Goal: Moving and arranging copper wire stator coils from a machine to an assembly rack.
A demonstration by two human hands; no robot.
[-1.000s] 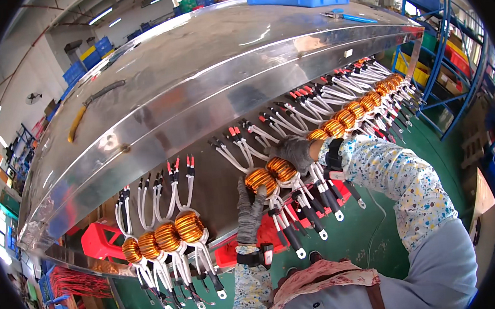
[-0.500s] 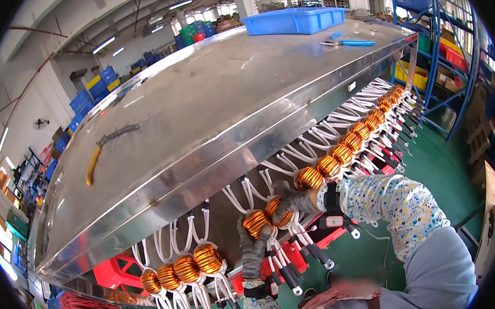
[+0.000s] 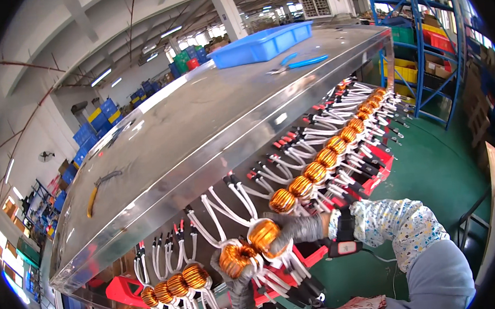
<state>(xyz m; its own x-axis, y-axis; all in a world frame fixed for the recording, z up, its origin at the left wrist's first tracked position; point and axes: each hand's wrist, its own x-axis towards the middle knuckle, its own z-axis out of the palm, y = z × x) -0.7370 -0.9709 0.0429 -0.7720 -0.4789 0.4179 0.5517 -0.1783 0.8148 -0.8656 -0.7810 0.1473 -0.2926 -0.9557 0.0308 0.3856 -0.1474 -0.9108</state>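
Note:
My left hand [image 3: 239, 284], in a grey glove, is closed round a copper-wound toroidal coil [image 3: 236, 260] from below. A second copper coil [image 3: 264, 233], just to its right, is gripped by my gloved right hand [image 3: 297, 231], which reaches it from the right. The two coils sit nearly touching, and the left one is tilted so that its ring opening shows. White sleeved leads [image 3: 228, 213] run from them up under the table edge, and more hang below with dark ends and metal lugs. Some fingertips are hidden behind the coils.
A row of coils [image 3: 326, 157] stretches to the far right, and several more [image 3: 177, 285] hang to the left. Above lies a metal tabletop [image 3: 160, 143] with yellow-handled pliers [image 3: 93, 200], blue-handled pliers [image 3: 304, 62] and a blue bin [image 3: 263, 45]. Red stools [image 3: 125, 292] stand underneath.
Both hands and their two coils now appear lower and closer. The left coil has turned to show its opening. The whole view has shifted, with the blue bin further left.

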